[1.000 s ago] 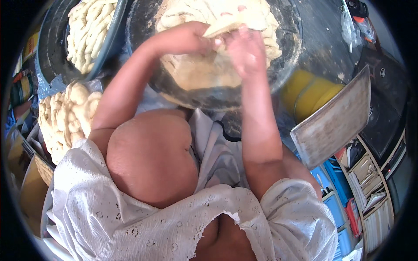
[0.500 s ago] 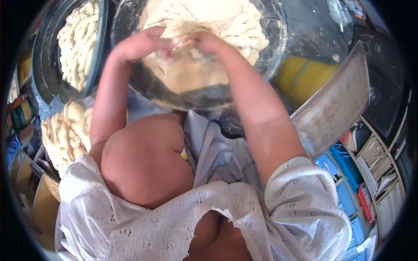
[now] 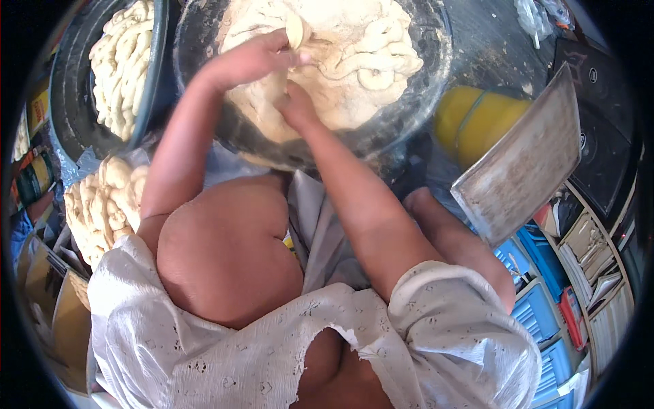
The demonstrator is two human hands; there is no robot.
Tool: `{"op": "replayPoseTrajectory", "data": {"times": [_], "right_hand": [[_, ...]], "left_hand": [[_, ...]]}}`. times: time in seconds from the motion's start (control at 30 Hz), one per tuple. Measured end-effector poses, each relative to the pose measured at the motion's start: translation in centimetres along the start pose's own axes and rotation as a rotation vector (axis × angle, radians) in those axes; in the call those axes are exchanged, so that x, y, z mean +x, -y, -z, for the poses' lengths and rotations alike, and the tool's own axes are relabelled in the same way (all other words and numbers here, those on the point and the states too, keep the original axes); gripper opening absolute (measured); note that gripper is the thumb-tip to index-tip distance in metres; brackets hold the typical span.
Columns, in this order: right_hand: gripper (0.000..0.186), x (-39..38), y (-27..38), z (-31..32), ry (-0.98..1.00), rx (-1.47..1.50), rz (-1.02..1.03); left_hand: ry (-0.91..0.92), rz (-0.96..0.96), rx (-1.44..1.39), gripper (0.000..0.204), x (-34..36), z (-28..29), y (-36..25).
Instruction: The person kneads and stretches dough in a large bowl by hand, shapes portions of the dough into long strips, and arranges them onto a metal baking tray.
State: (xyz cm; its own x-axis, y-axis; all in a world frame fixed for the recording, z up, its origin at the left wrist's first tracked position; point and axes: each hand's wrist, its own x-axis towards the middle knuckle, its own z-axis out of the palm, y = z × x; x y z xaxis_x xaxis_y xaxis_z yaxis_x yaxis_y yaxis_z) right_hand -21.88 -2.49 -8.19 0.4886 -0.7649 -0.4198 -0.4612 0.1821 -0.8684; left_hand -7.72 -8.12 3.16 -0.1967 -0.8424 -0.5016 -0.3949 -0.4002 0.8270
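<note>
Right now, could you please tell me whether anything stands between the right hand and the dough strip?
Nothing visible does: the right hand is curled at the near end of the dough strip, and the left hand grips farther along, over the dark basin.

Yellow container beside tilted board

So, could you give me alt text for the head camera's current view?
A person's left hand and right hand handle a piece of pale dough over a dark round basin of dough. To the left is a tub of dough strands; to the right, a tilted panel.
</note>
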Motion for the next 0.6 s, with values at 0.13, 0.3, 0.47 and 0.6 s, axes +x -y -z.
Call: {"op": "replayPoseTrajectory", "data": {"times": [0.13,0.3,0.47,0.6], "right_hand": [[0.038,1.3,-1.3,1.6,0.076,0.358,-0.318],[0.034,0.0,0.0,3.0,0.057,0.731,-0.305],[0.029,0.8,4.8,5.0,0.065,0.858,-0.211],[0.026,1.9,8.9,7.4,0.132,0.943,-0.064]], "left_hand": [[0.105,0.238,0.653,0.055,0.7,0.3,5.0],[0.210,0.322,0.553,0.068,-0.9,0.3,7.2],[0.163,0.133,0.036,0.062,-0.9,-2.4,10.6],[0.019,0.148,-0.130,0.043,-0.6,-1.6,9.1]]}}
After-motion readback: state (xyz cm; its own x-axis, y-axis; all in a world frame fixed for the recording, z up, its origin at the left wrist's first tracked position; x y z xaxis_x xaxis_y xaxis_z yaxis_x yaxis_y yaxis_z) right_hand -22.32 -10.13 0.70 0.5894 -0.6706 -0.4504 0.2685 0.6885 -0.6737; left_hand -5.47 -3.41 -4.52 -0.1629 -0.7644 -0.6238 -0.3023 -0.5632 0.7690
